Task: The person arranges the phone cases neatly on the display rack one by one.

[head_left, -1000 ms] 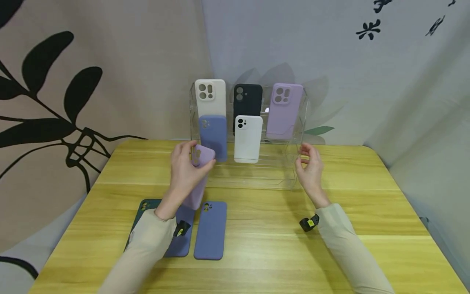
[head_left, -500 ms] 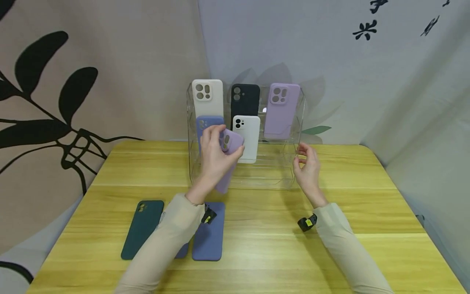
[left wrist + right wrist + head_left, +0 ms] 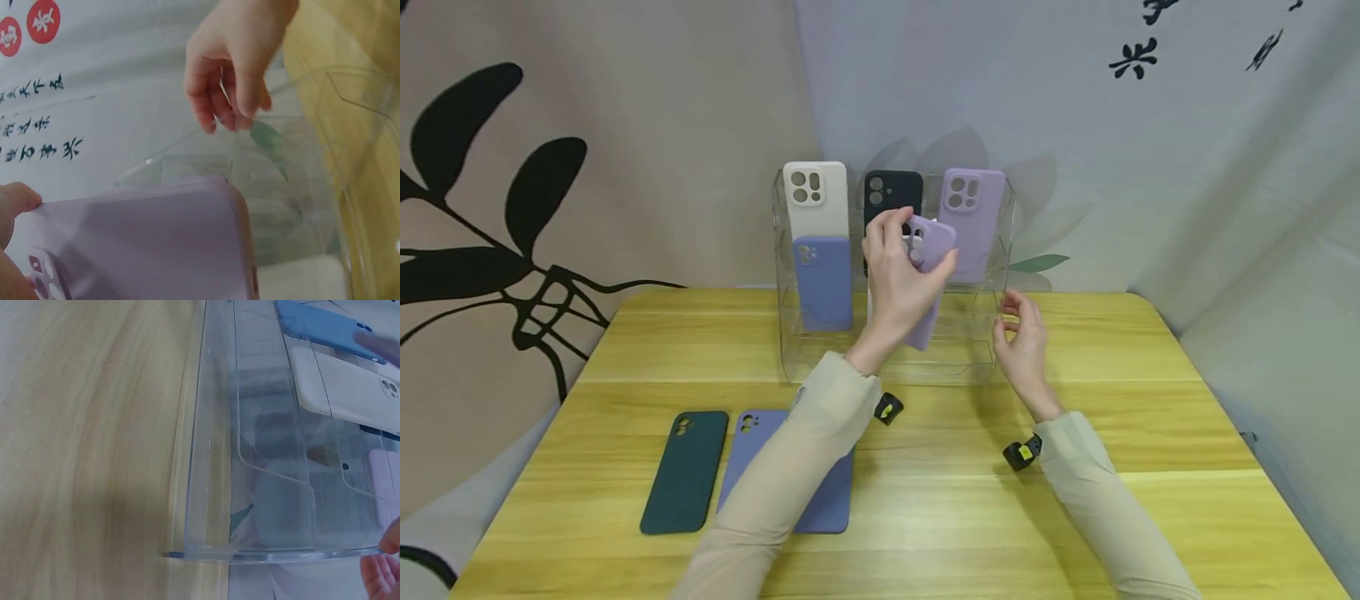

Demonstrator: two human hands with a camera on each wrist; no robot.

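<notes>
My left hand (image 3: pixel 895 287) pinches a lilac phone case (image 3: pixel 922 333) by its upper end, tilted, in front of the clear stepped display stand (image 3: pixel 781 333). In the left wrist view the case's back (image 3: pixel 156 244) fills the lower part. At the stand's right side, my right hand (image 3: pixel 1024 350) pinches the side panel between thumb and fingers; the right wrist view shows that panel's edge (image 3: pixel 294 556). On the middle tier a blue case (image 3: pixel 823 287) stands at left, and a white case (image 3: pixel 344 387) is mostly hidden behind my left hand in the head view.
Upper on the stand are a cream case (image 3: pixel 831 212), a black case (image 3: pixel 887 190) and another lilac case (image 3: pixel 983 221). Flat on the wooden table (image 3: pixel 955 500) lie a dark green case (image 3: pixel 683 475) and two blue-violet cases (image 3: pixel 831 504), partly under my left forearm. A patterned curtain hangs behind.
My left hand has carried the lilac case rightward and up, from above the table cases to before the stand's middle. The right hand keeps its place at the stand's side.
</notes>
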